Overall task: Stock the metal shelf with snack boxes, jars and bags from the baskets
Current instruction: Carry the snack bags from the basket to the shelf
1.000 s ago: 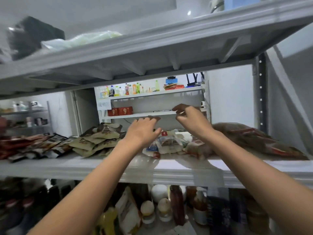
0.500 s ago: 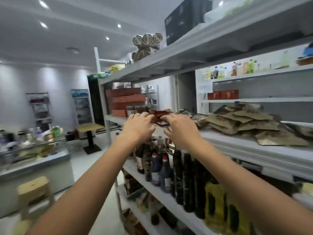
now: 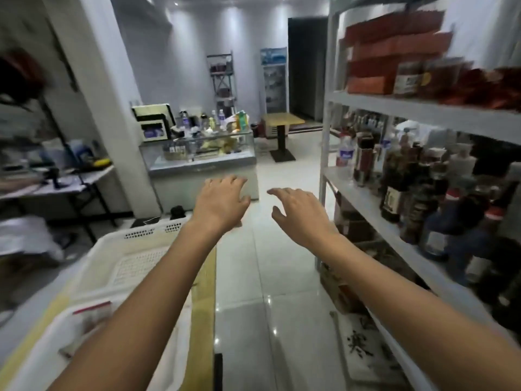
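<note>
My left hand (image 3: pixel 221 203) and my right hand (image 3: pixel 300 214) hang in the air over the tiled aisle, fingers loosely spread, holding nothing. The metal shelf (image 3: pixel 423 108) stands at the right, with orange-red snack boxes (image 3: pixel 392 55) stacked on its upper board beside jars (image 3: pixel 408 77) and blurred red bags (image 3: pixel 485 88). Dark bottles (image 3: pixel 408 182) fill the board below. A white plastic basket (image 3: pixel 135 266) sits at the lower left under my left forearm, and a clear bag with a red strip (image 3: pixel 90 314) lies in a nearer basket.
A glass display counter (image 3: pixel 200 162) with bottles on top stands ahead across the floor. A white pillar (image 3: pixel 112 108) rises at the left, a folding table (image 3: pixel 50 184) beside it. A small wooden table (image 3: pixel 282 122) and a fridge (image 3: pixel 275 80) stand at the back.
My view has swung left, away from the shelf toward the room. Both hands came off the bags on the shelf board and now hang free over the aisle.
</note>
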